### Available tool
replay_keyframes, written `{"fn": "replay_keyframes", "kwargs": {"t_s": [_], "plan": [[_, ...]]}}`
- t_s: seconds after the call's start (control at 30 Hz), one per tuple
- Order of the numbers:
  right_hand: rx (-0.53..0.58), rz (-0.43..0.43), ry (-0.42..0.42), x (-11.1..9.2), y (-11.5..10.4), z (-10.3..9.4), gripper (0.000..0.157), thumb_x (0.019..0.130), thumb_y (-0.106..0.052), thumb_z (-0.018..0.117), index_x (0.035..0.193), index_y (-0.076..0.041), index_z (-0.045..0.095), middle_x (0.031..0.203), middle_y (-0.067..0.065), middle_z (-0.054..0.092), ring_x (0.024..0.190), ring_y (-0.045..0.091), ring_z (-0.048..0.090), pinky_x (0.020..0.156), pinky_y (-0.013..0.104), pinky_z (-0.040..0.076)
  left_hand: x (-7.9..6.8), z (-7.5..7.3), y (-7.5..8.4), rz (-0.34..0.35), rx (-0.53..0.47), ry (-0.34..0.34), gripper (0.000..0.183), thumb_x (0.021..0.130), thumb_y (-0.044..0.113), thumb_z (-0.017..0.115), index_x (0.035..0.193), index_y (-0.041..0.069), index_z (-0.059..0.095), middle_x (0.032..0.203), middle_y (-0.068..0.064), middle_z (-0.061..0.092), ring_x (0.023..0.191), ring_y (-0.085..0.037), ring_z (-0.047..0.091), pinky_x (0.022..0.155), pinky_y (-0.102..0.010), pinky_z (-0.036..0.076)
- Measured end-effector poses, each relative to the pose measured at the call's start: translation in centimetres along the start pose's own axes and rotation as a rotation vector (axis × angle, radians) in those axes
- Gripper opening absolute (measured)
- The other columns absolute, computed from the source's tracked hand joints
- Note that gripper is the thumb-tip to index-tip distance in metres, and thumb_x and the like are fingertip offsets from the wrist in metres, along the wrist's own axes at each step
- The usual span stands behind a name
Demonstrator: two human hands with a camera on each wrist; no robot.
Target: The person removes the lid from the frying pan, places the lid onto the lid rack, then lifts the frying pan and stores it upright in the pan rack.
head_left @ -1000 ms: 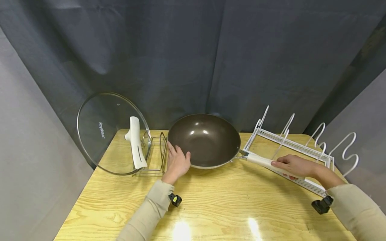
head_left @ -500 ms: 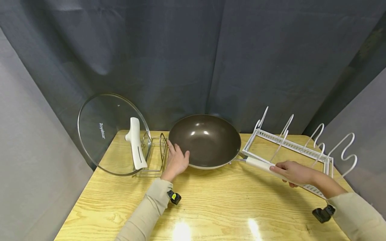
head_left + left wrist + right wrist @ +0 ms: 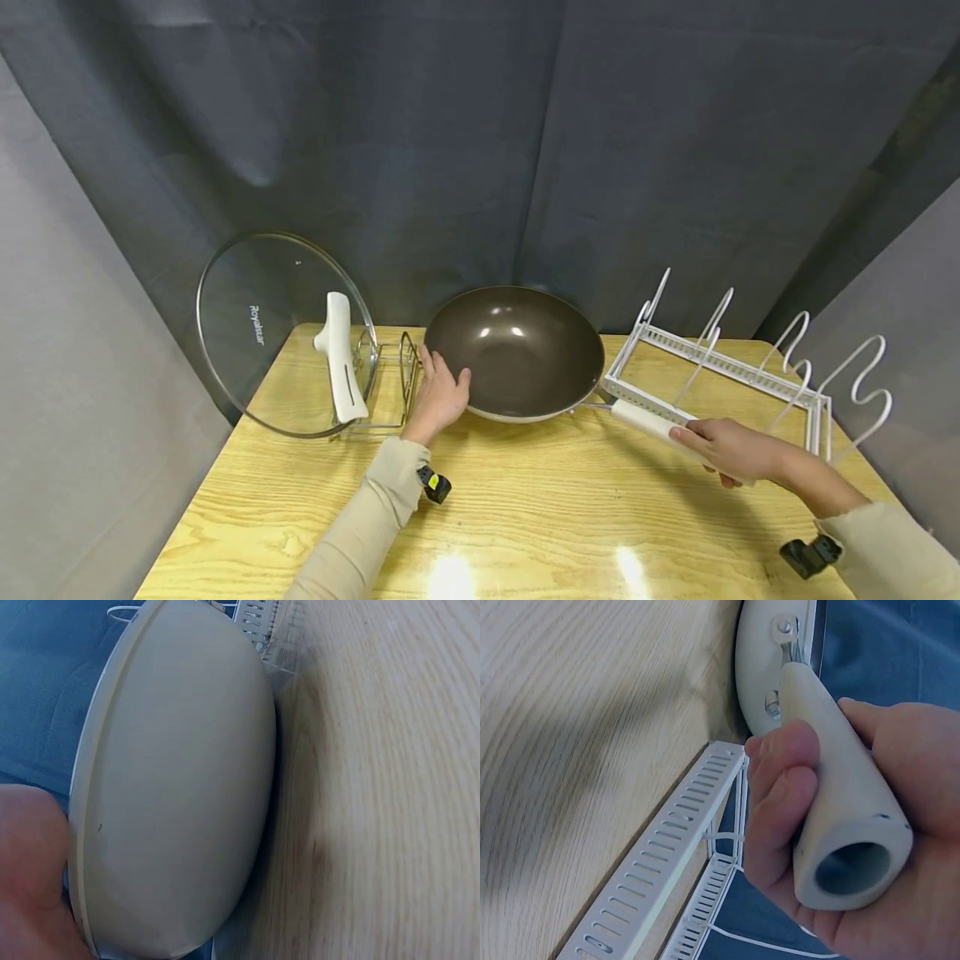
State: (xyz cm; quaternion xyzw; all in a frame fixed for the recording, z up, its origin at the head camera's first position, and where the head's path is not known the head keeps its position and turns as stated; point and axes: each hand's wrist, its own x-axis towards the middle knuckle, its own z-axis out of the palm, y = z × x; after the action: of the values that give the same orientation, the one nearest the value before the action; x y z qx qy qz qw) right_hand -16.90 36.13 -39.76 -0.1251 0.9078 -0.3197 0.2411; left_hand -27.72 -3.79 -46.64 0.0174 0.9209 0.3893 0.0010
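A brown wok (image 3: 516,350) with a cream outside (image 3: 180,787) sits tilted at the back middle of the wooden table (image 3: 525,517). My right hand (image 3: 723,450) grips its white handle (image 3: 648,421); in the right wrist view the fingers (image 3: 780,802) curl round the hollow handle (image 3: 840,825). My left hand (image 3: 441,393) rests on the wok's left rim with the fingers laid against it; only a bit of the hand (image 3: 30,877) shows in the left wrist view.
A glass lid (image 3: 281,333) with a white handle (image 3: 339,354) stands upright in a small wire holder (image 3: 390,387) at the back left. A white wire pot rack (image 3: 735,367) lies at the back right, close behind the wok's handle. Dark curtain behind.
The right hand has drawn the handle a little towards me and to the right, off the rack's near rail. The wok shifted slightly right; the left hand stayed on its rim.
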Motion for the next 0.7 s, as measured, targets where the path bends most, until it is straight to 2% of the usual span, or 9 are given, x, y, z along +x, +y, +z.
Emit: {"fn": "replay_keyframes", "kwargs": {"t_s": [0.17, 0.3, 0.57, 0.7], "plan": [[0.009, -0.004, -0.026, -0.2, -0.3, 0.4, 0.041, 0.105, -0.035, 0.030, 0.101, 0.000, 0.051, 0.063, 0.007, 0.046, 0.040, 0.013, 0.046, 0.040, 0.034, 0.045, 0.5, 0.0, -0.1, 0.000, -0.006, 0.005, 0.075, 0.099, 0.040, 0.041, 0.147, -0.007, 0.007, 0.153, -0.013, -0.022, 0.129, -0.043, 0.035, 0.098, -0.049, 0.040], [0.023, -0.006, -0.045, -0.3, -0.5, 0.7, 0.040, 0.105, -0.036, 0.029, 0.096, -0.002, 0.048, 0.063, 0.007, 0.045, 0.040, 0.013, 0.046, 0.042, 0.035, 0.047, 0.8, 0.0, -0.2, -0.002, -0.014, 0.005, 0.074, 0.100, 0.039, 0.040, 0.147, -0.007, 0.006, 0.154, -0.012, -0.021, 0.130, -0.042, 0.034, 0.101, -0.048, 0.037], [-0.019, -0.019, -0.002, -0.7, -1.2, 1.4, 0.043, 0.105, -0.034, 0.031, 0.108, 0.005, 0.049, 0.064, 0.008, 0.047, 0.037, 0.012, 0.048, 0.039, 0.032, 0.046, 1.3, 0.0, -0.2, 0.005, -0.021, 0.001, 0.074, 0.100, 0.040, 0.039, 0.149, -0.003, 0.003, 0.155, -0.010, -0.020, 0.132, -0.040, 0.032, 0.098, -0.048, 0.040], [-0.031, -0.018, 0.004, -0.9, -1.7, 1.7, 0.043, 0.105, -0.035, 0.031, 0.104, 0.004, 0.050, 0.066, 0.009, 0.048, 0.036, 0.013, 0.049, 0.043, 0.033, 0.048, 1.5, 0.0, -0.2, 0.005, -0.007, 0.000, 0.076, 0.100, 0.040, 0.040, 0.149, -0.002, 0.001, 0.155, -0.010, -0.019, 0.129, -0.043, 0.034, 0.097, -0.049, 0.040]]}}
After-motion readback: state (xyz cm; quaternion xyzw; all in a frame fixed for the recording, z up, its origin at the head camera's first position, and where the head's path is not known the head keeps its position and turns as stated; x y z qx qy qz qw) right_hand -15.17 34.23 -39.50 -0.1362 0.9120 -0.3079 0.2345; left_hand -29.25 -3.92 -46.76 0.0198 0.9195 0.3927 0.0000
